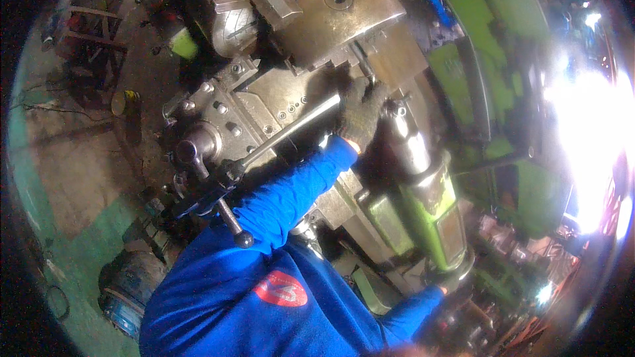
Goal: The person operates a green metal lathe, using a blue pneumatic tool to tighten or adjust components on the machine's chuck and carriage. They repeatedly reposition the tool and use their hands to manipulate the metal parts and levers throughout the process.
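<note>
A green lathe fills the middle of the view, with its large metal chuck [344, 10] at the top. My left hand [362, 112], in a dark work glove, is closed round the end of a short metal rod [363, 61] that sticks out of the chuck. Just beside that hand is the bright tailstock quill [411, 142], which comes out of the green tailstock [433, 205]. At the tailstock's near end, my gloved right hand [454, 279] grips the rim of the handwheel [471, 264]; its fingers are small and partly hidden.
Under my left forearm lies the carriage with the tool post [198, 142]. A long bright handle [291, 129] slants across it, and a ball-ended lever [242, 238] points toward my chest. A blue bucket [122, 311] stands on the floor at left. Strong light glares at right.
</note>
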The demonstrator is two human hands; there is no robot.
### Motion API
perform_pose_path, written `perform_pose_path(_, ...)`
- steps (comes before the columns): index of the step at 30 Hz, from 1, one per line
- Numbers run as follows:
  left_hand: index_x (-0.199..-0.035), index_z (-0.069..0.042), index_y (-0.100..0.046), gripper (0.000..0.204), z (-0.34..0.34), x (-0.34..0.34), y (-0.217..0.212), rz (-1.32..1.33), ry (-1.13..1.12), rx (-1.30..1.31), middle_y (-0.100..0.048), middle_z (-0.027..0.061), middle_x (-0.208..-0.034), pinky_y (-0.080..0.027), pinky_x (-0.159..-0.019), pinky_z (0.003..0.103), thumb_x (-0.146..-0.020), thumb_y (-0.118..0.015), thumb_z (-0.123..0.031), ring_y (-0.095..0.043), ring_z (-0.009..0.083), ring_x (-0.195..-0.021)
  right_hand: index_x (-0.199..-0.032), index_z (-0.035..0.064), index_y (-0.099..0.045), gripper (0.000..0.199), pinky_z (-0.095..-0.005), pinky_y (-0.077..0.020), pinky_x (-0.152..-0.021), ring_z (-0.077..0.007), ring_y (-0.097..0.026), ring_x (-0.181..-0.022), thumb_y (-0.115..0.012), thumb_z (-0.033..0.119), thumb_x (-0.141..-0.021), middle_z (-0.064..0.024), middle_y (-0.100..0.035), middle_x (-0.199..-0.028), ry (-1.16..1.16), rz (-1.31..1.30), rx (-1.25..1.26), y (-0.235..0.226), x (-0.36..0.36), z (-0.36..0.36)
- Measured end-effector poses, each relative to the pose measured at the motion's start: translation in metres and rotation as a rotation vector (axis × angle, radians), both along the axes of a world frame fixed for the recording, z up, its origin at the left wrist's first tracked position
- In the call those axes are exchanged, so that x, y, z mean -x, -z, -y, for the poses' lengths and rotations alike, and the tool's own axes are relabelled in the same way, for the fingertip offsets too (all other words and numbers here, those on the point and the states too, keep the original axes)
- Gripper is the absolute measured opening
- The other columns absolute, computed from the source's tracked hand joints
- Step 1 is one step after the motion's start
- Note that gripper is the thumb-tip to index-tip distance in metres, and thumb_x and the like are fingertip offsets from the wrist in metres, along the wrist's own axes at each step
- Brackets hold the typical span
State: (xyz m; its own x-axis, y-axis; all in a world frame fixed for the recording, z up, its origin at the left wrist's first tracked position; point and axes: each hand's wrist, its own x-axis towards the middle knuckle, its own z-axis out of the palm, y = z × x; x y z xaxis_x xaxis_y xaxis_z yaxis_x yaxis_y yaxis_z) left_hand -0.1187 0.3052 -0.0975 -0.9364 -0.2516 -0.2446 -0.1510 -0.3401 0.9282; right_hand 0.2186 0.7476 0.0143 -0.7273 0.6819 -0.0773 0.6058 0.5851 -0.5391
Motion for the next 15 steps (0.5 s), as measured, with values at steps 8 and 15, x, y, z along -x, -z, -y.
perform_pose_path(8, -0.107, 0.002, -0.062, 0.031, 0.001, -0.002, -0.005, -0.039, -0.040, -0.035, -0.062, 0.0131, -0.099, -0.047, -0.085, 0.038, -0.101, -0.061, -0.029, -0.056, 0.0224, -0.092, -0.157, 0.0107, -0.021, 0.125, -0.0413, -0.0433, -0.113, -0.0262, -0.044, -0.136, -0.090, 0.024, -0.053, -0.0081, -0.039, -0.155, 0.188, -0.007, 0.071, -0.035, 0.053, 0.089)
perform_pose_path(15, -0.118, -0.003, -0.066, 0.029, -0.001, -0.003, -0.010, -0.031, -0.047, -0.450, -0.066, 0.0044, -0.105, -0.048, -0.084, 0.030, -0.102, -0.061, -0.027, -0.058, 0.0134, -0.096, -0.157, 0.0129, -0.022, 0.114, -0.0453, -0.0443, -0.112, -0.0292, -0.045, -0.136, -0.084, 0.028, -0.063, -0.0089, -0.040, -0.155, 0.161, -0.144, 0.155, -0.024, 0.040, 0.064)
